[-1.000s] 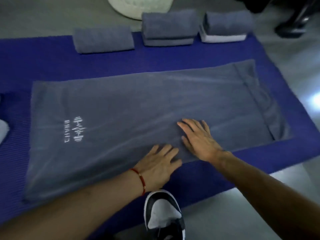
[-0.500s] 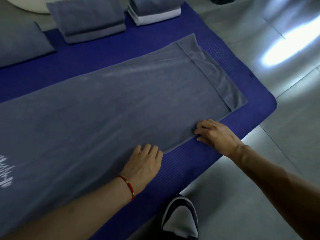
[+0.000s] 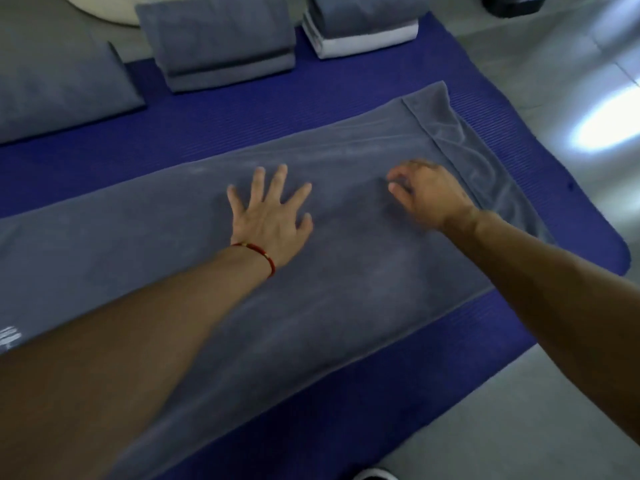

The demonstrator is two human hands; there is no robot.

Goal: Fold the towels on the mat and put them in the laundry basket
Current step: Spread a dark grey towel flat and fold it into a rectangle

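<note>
A long grey towel (image 3: 346,271) lies spread flat across the blue mat (image 3: 294,109). My left hand (image 3: 270,213) presses flat on its middle with fingers spread wide. To the right, my right hand (image 3: 427,195) is blurred over the towel near its hemmed right end, fingers loosely bent with the tips down at the cloth and nothing pinched that I can see. Three folded grey towels wait at the mat's far edge: one far left (image 3: 52,88), one in the middle (image 3: 218,39), and one (image 3: 363,15) on a folded white towel (image 3: 367,45). The white laundry basket's rim (image 3: 104,12) shows at the top left.
Grey tiled floor (image 3: 519,410) surrounds the mat on the right and near sides, with a bright glare patch at the right. A dark object (image 3: 512,3) sits at the top right. The tip of my shoe (image 3: 374,475) peeks in at the bottom edge.
Both hands have moved from the towel's near edge forward onto its middle. My left hand's fingers have spread, and my right hand has let go of the near edge it was holding.
</note>
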